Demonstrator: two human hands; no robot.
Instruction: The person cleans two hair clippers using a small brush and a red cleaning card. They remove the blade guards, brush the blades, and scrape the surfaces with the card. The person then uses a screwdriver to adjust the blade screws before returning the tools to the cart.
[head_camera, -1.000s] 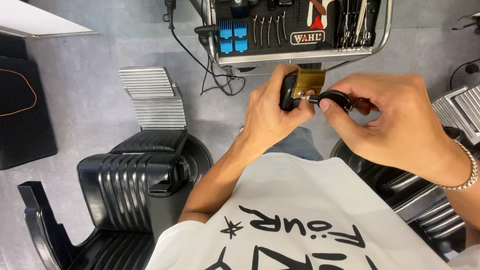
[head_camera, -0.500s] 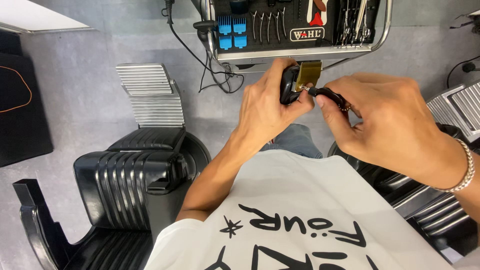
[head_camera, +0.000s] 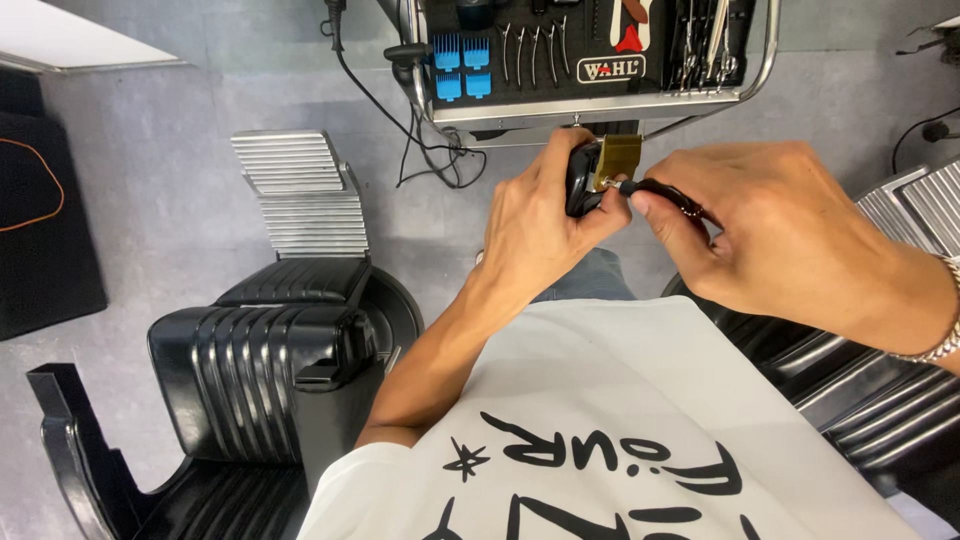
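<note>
Both my hands meet over my lap: my left hand is wrapped tight around a black hair clipper with a gold blade. My right hand pinches a thin dark-handled tool against that blade, below the near edge of the metal-railed tool tray.

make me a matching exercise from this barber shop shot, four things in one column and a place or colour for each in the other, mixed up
Things:
1. hair clipper
2. screwdriver
3. comb guards
4. barber chair

Place or colour:
a. blue, on the tray at top
b. black, ribbed, lower left on the floor
c. held in the left hand, gold blade up
d. held in the right hand, tip at the blade

Pairs: 1-c, 2-d, 3-a, 4-b
</note>
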